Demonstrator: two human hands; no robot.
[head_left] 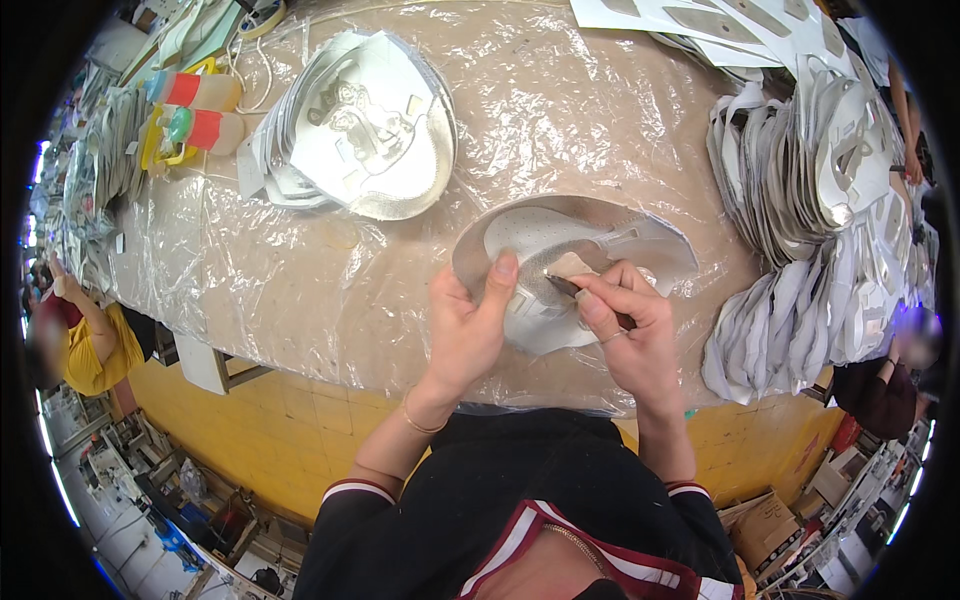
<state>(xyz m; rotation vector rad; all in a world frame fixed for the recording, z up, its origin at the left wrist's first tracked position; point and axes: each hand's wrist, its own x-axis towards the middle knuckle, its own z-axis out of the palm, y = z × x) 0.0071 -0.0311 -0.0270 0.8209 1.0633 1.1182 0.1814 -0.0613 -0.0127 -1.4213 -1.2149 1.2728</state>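
A white and grey shoe upper [540, 228], curved and dotted with small holes, is raised just over the plastic-covered table in front of me. My left hand [472, 318] grips its left side, thumb on top and the other fingers partly hidden. In my right hand [632, 322] is a slim dark pointed tool [562, 284], pinched between thumb and fingers. Its tip points left and meets the grey patch in the middle of the upper; its exact kind is hard to make out. Beyond, to the left, stands a nested stack of similar uppers [372, 130].
Bundles of shoe uppers [765, 180] crowd the table's right side, with white cut sheets [700, 22] at the far right. Two bottles with red labels [212, 130] stand at the left in a yellow holder [152, 140]. Other people [100, 345] are at both sides.
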